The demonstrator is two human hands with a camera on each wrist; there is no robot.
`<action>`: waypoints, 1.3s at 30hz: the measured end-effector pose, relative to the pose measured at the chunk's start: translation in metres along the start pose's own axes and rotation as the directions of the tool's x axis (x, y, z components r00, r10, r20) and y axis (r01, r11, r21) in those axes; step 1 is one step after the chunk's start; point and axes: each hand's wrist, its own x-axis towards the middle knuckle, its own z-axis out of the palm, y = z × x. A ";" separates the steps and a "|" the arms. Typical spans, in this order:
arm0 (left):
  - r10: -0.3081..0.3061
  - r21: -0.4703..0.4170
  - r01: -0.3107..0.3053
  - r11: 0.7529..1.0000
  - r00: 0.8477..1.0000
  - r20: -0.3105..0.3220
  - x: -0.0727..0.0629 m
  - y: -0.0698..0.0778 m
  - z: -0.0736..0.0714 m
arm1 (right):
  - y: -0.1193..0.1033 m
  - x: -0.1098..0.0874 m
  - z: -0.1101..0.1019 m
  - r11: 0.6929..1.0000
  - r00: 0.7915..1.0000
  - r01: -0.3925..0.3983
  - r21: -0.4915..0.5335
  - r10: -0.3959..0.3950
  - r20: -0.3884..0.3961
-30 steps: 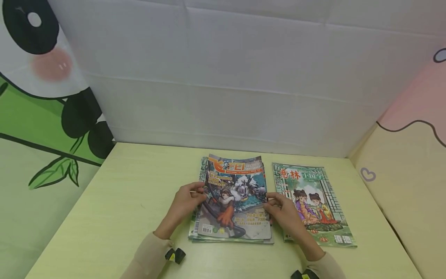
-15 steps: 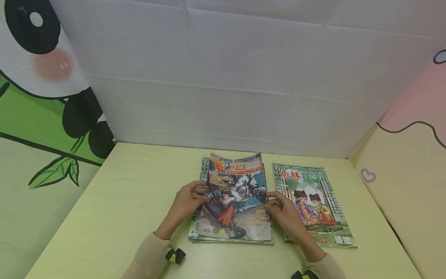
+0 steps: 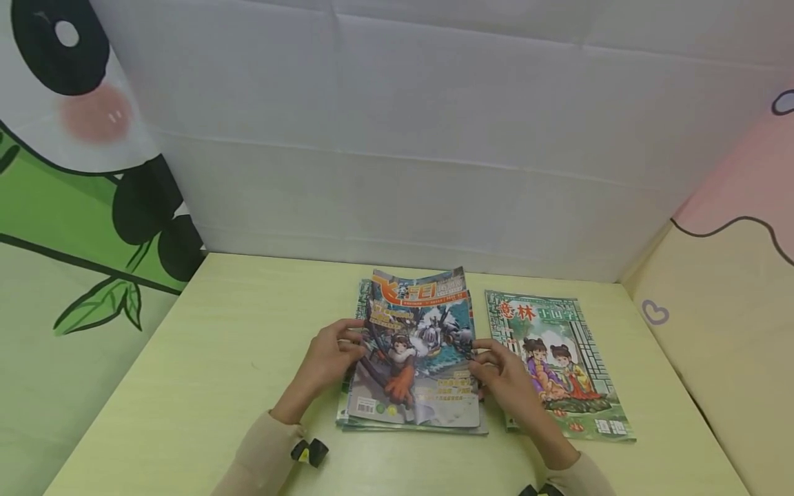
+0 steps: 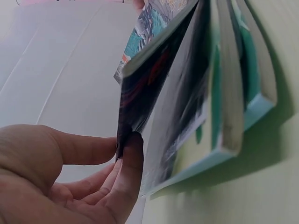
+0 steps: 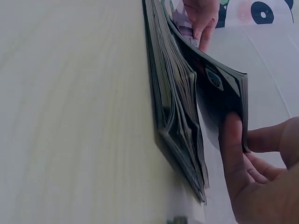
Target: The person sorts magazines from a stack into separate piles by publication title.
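A magazine with an orange title and a comic-style cover (image 3: 412,351) lies uppermost over a stack of magazines (image 3: 343,417) in the middle of the table. My left hand (image 3: 331,355) pinches its left edge between thumb and fingers. On the opposite edge, my right hand (image 3: 504,372) pinches it the same way. Both wrist views show the held magazine (image 4: 140,93) bowed and its edges raised off the stack. Below it, the stacked magazines (image 5: 175,93) lie flat, with their page edges showing.
To the right lies another magazine (image 3: 561,365) with two cartoon children on a green cover, partly behind my right forearm. The pale yellow table (image 3: 205,372) meets a white backdrop (image 3: 403,138) behind the magazines. Printed cloth panels stand at the left and right.
The top magazine's far edge rises a little and the cover shifts slightly left, with both hands still gripping its sides. The stack beneath and the magazine at the right stay put.
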 end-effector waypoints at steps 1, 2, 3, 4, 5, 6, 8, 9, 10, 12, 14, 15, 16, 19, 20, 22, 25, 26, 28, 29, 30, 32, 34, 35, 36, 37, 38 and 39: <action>0.000 0.000 0.000 1.000 1.000 0.002 0.000 0.000 -0.001 | -0.001 -0.001 0.002 1.000 1.000 0.005 0.010 -0.005 -0.004; -0.001 0.000 0.001 1.000 1.000 0.003 0.000 0.001 -0.003 | -0.002 -0.001 0.003 1.000 1.000 0.009 0.020 -0.009 -0.004; -0.003 -0.003 0.003 1.000 1.000 0.004 0.001 0.001 -0.004 | -0.004 -0.001 0.005 0.999 1.000 0.015 0.032 -0.015 -0.008; -0.003 -0.001 0.003 1.000 1.000 0.005 0.001 0.002 -0.006 | -0.005 -0.001 0.007 0.999 1.000 0.019 0.041 -0.019 -0.008; -0.006 0.000 0.006 1.000 1.000 0.005 0.001 0.002 -0.008 | -0.007 -0.001 0.008 0.999 1.000 0.023 0.049 -0.022 -0.009; -0.008 -0.001 0.008 1.000 1.000 0.006 0.001 0.003 -0.010 | -0.009 -0.001 0.010 0.998 1.000 0.025 0.055 -0.025 -0.007; -0.015 0.000 0.015 1.000 1.000 0.005 0.001 0.004 -0.014 | -0.013 -0.001 0.013 0.998 1.000 0.026 0.062 -0.026 -0.005; -0.019 -0.001 0.019 1.000 1.000 0.004 0.001 0.004 -0.016 | -0.016 -0.001 0.015 0.998 1.000 0.024 0.065 -0.024 -0.006; -0.021 -0.001 0.021 1.000 1.000 0.003 0.001 0.005 -0.019 | -0.017 -0.001 0.017 0.997 1.000 0.021 0.072 -0.021 -0.005; -0.020 -0.006 0.020 1.000 1.000 0.003 0.002 0.006 -0.024 | -0.022 0.000 0.023 0.996 1.000 0.007 0.090 -0.007 -0.008; -0.018 -0.011 0.018 1.000 1.000 0.001 0.002 0.006 -0.030 | -0.026 0.000 0.029 0.994 1.000 -0.002 0.113 0.003 -0.015; -0.015 -0.011 0.015 1.000 1.000 0.002 0.002 0.007 -0.033 | -0.029 0.000 0.033 0.992 1.000 -0.003 0.126 0.005 -0.018; -0.013 -0.008 0.013 1.000 1.000 0.001 0.002 0.006 -0.036 | -0.031 0.001 0.037 0.990 1.000 0.000 0.138 0.003 -0.022; -0.013 0.010 0.013 1.000 1.000 -0.006 0.003 0.005 -0.046 | -0.037 0.003 0.049 0.988 0.999 0.033 0.150 -0.030 -0.026; -0.013 0.024 0.013 1.000 1.000 -0.011 0.003 0.003 -0.050 | -0.039 0.004 0.053 0.987 0.999 0.047 0.151 -0.044 -0.028; -0.007 0.063 0.009 0.998 1.000 -0.022 0.004 0.002 -0.057 | -0.041 0.006 0.060 0.986 0.997 0.070 0.151 -0.067 -0.028; 0.009 0.126 -0.005 0.992 0.999 -0.037 0.005 0.001 -0.067 | -0.044 0.009 0.073 0.983 0.997 0.081 0.163 -0.078 -0.024; 0.017 0.146 -0.011 0.989 0.999 -0.042 0.005 0.000 -0.071 | -0.045 0.010 0.077 0.982 0.996 0.083 0.168 -0.080 -0.026; 0.027 0.174 -0.018 0.985 0.999 -0.047 0.005 0.000 -0.078 | -0.047 0.011 0.086 0.979 0.997 0.081 0.186 -0.078 -0.024; 0.029 0.181 -0.019 0.983 0.998 -0.049 0.005 -0.001 -0.081 | -0.048 0.012 0.090 0.978 0.996 0.087 0.189 -0.084 -0.023; 0.027 0.187 -0.017 0.982 0.998 -0.051 0.005 -0.001 -0.085 | -0.048 0.012 0.095 0.977 0.996 0.094 0.191 -0.092 -0.023; 0.010 0.193 0.001 0.981 0.998 -0.056 0.004 -0.002 -0.093 | -0.049 0.014 0.103 0.976 0.994 0.108 0.189 -0.106 -0.019; -0.018 0.196 0.029 0.980 0.998 -0.056 0.003 -0.003 -0.101 | -0.050 0.016 0.111 0.975 0.993 0.116 0.188 -0.116 -0.013; -0.033 0.198 0.044 0.979 0.998 -0.057 0.002 -0.004 -0.105 | -0.050 0.017 0.115 0.975 0.992 0.124 0.184 -0.125 -0.010; -0.046 0.203 0.057 0.978 0.997 -0.058 0.001 -0.005 -0.108 | -0.050 0.018 0.119 0.975 0.992 0.123 0.188 -0.124 -0.004; -0.061 0.205 0.072 0.976 0.996 -0.060 0.001 -0.006 -0.112 | -0.051 0.019 0.123 0.974 0.992 0.120 0.192 -0.123 0.005; -0.074 0.209 0.085 0.974 0.995 -0.063 0.001 -0.007 -0.115 | -0.051 0.020 0.126 0.973 0.992 0.118 0.200 -0.123 0.016; -0.086 0.211 0.098 0.973 0.994 -0.066 0.001 -0.008 -0.118 | -0.052 0.021 0.129 0.972 0.992 0.113 0.204 -0.121 0.028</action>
